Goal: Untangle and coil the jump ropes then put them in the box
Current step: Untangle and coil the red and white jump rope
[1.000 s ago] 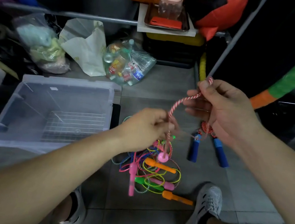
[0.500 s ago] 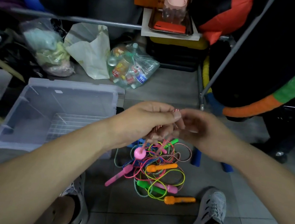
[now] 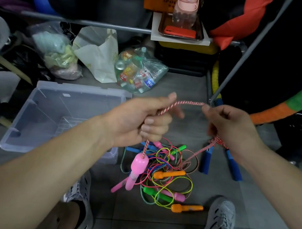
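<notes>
A red-and-white striped jump rope [image 3: 189, 103] stretches between my two hands above the floor. My left hand [image 3: 142, 119] grips it, and its pink handle [image 3: 137, 167] dangles below my fist. My right hand [image 3: 227, 127] pinches the other end of the stretched piece; the rope runs down from it to the tangle [image 3: 164, 174] of coloured ropes with orange, green and pink handles on the floor between my feet. A clear plastic box [image 3: 69, 95] stands open on the left, holding no ropes.
A coiled rope with blue handles [image 3: 232, 167] lies on the floor to the right of the tangle. Plastic bags [image 3: 140, 71] sit behind the box under a metal rack rail [image 3: 85, 22]. My grey shoes [image 3: 219, 222] flank the tangle.
My hands, close together half a second ago, have drawn apart and risen, stretching a length of striped rope between them. The pink handle has lifted off the pile and now hangs.
</notes>
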